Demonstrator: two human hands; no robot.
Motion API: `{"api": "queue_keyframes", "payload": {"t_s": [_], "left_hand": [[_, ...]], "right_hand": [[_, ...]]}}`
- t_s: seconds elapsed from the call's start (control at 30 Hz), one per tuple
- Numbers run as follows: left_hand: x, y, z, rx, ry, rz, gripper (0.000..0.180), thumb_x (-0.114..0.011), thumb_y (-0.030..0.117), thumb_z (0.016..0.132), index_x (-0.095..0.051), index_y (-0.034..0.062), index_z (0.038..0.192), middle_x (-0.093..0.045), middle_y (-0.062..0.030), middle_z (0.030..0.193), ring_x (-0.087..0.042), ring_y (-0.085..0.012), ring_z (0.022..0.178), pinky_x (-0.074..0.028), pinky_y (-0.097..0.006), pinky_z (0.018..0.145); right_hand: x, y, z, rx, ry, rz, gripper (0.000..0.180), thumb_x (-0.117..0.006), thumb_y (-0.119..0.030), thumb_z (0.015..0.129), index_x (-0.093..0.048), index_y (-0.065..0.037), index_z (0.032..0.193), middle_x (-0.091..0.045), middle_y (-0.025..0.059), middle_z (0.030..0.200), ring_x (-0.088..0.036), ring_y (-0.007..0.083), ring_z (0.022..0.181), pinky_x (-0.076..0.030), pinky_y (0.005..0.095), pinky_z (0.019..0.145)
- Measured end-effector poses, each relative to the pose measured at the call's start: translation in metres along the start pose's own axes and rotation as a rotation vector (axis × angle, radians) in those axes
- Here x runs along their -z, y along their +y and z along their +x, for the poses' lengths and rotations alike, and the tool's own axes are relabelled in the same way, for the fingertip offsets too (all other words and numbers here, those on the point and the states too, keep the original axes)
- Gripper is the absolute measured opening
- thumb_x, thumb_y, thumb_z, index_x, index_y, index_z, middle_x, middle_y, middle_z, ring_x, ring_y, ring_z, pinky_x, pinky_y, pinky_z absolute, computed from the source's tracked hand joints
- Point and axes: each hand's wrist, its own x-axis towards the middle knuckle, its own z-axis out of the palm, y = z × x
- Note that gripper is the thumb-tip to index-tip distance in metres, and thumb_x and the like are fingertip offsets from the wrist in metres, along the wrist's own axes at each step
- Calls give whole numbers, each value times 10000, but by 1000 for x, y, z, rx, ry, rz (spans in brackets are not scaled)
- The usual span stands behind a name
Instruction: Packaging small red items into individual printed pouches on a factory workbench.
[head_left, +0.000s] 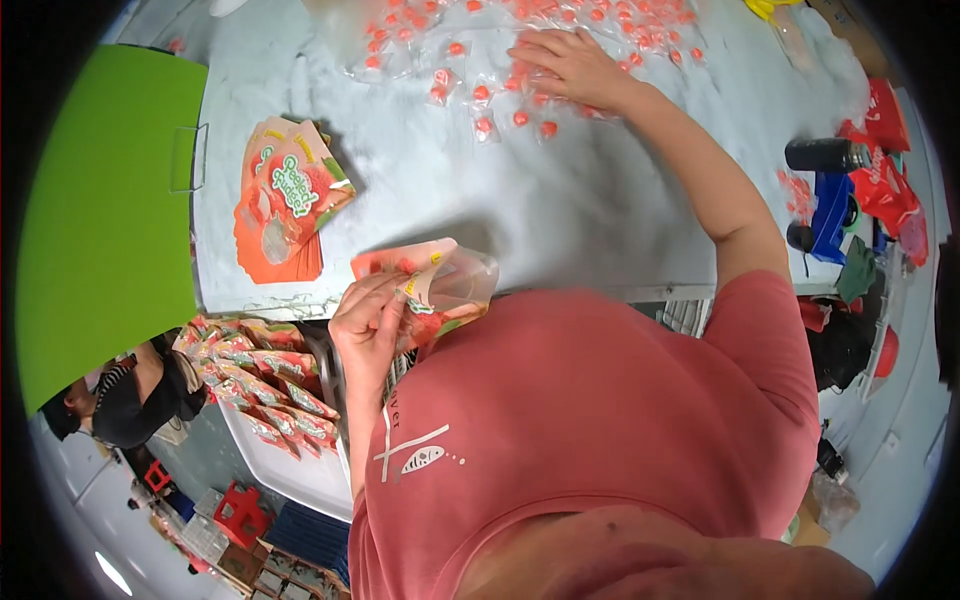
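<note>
Near the table's front edge, my left hand (366,318) is closed on a printed red and peach candy pouch (447,297), whose clear-sided mouth gapes to the right. A second pouch (400,257) shows just behind it; whether the same hand grips it I cannot tell. Far across the table, my right hand (572,68) lies palm down with fingers stretched over individually wrapped red candies (628,62). Several of these candies (484,126) lie scattered just left of and below that hand. What is under the palm is hidden.
A fanned stack of flat pouches (290,205) lies at the table's left. Below it, filled pouches stand in rows in a white tray (285,470). A black bottle (826,154) and a blue bin (832,217) are at the right. A green panel (110,210) borders the left side.
</note>
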Motion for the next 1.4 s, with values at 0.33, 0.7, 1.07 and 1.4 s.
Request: {"api": "queue_keyframes", "payload": {"t_s": [0.33,0.7,1.07,1.4], "left_hand": [[-5,-5,-19,145,142,-168,172,-681,-35,853,-673,-34,1025,-642,-43,911,-557,-95,771,-458,-224,705],[-6,-5,-41,148,154,-422,182,-582,-69,880,-618,-41,1056,-685,-140,1100,-644,-181,1059,-512,-311,906],[-7,-18,-41,133,298,-365,156,-664,50,910,-647,-15,1051,-700,-102,1064,-645,-114,948,-519,-249,773],[-11,-10,-38,97,487,-352,138,-678,54,913,-650,-22,1025,-674,-14,876,-585,-47,762,-472,-188,680]], "right_hand": [[-26,-39,1,-155,159,111,533,-579,-396,931,-466,-234,1426,-386,96,1499,-328,305,1402,-286,570,1126],[-75,-120,50,-73,59,165,481,-608,-392,912,-561,-175,1340,-379,129,1484,-330,335,1387,-307,509,1106],[-59,-142,-45,40,301,488,362,-521,-216,986,-568,-111,1329,-470,102,1424,-420,299,1333,-335,410,1109],[-14,-129,-107,-290,309,792,376,-627,-180,927,-584,-65,1282,-581,78,1230,-587,217,1085,-481,337,902]]}}
